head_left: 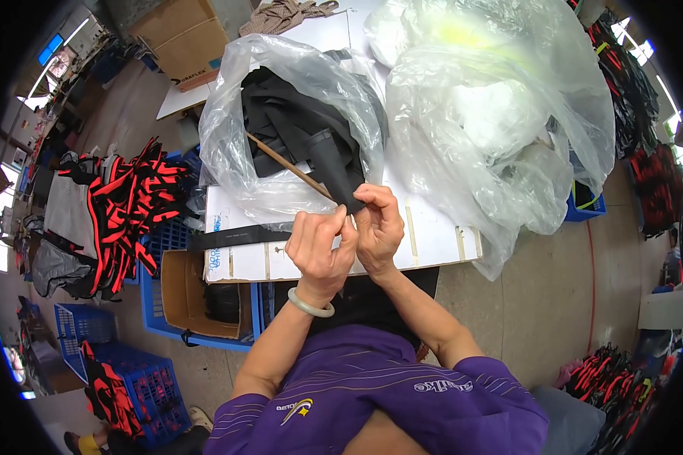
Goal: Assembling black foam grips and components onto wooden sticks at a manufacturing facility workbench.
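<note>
The black fabric strip (334, 171) trails out of the clear bag (281, 114) on the table (432, 235) — its end pinched between my left hand (319, 250) and right hand (379, 224), both grips clamped close together to steady it beside the thin wooden stick (284, 164).

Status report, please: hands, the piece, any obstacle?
Left hand and right hand both pinch black fabric strip. Thin wooden stick runs into it. Open plastic bag of black pieces close behind.
</note>
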{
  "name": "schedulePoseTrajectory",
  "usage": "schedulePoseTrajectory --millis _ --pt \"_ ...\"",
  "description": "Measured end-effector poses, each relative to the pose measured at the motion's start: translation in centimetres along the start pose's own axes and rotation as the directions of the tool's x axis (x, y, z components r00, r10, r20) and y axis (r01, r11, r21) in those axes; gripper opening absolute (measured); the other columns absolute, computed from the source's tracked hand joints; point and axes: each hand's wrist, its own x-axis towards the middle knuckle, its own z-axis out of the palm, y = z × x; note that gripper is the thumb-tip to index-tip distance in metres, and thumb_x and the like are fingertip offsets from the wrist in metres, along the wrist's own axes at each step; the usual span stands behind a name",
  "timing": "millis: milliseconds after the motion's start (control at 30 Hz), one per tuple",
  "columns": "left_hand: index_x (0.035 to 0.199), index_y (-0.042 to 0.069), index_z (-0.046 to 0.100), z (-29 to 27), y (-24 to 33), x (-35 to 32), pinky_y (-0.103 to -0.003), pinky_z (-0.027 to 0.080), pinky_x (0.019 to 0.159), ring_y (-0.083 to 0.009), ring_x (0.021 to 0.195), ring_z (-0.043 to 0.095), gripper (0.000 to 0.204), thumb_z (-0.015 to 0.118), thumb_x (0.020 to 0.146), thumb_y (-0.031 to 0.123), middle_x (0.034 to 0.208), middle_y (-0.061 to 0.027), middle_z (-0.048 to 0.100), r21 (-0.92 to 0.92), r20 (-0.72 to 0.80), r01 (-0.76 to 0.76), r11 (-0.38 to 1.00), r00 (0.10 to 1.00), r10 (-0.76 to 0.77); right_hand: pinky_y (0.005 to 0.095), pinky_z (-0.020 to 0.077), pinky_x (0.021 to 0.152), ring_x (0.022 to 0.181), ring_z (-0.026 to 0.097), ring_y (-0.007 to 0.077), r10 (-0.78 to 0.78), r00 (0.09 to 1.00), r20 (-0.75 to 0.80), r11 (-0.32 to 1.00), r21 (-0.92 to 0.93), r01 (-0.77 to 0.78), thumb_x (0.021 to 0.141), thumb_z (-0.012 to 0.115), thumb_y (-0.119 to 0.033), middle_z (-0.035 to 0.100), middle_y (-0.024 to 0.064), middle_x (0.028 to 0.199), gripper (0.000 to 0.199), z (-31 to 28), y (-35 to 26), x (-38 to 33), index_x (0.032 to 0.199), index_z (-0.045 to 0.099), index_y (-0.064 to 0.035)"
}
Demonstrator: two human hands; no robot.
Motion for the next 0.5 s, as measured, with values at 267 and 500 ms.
schedulePoseTrajectory --millis 267,500 --pt "0.085 -0.001 0.062 0.3 -0.2 -0.3 -0.031 0.039 0.048 -0.0215 0.055 0.049 0.025 0.065 0.063 -0.01 0.064 -0.007 0.052 -0.027 0.001 0.037 0.999 0.999 -0.037 0.0277 0.0499 0.069 0.081 0.059 0.0197 -0.117 0.993 -0.019 0.981 -0.16 0.112 0.081 0.059 0.009 0.057 0.0128 0.095 0.025 -0.1 -0.5 0.6 0.104 0.056 0.0009" --pt "0.082 0.0 0.06 0.1 -1.8 0.0 -0.031 0.04 0.049 -0.0212 0.054 0.049 0.018 0.063 0.067 -0.009 0.063 -0.0069 0.051 0.028 0.041 0.124 0.992 0.991 -0.125 0.0295 0.0479 0.062 0.074 0.059 0.0234 -0.132 0.979 0.153 0.879 -0.439 0.187 0.075 0.061 0.009 0.058 0.0116 0.083 0.021 -0.5 -1.2 1.4 0.094 0.062 -0.0002"
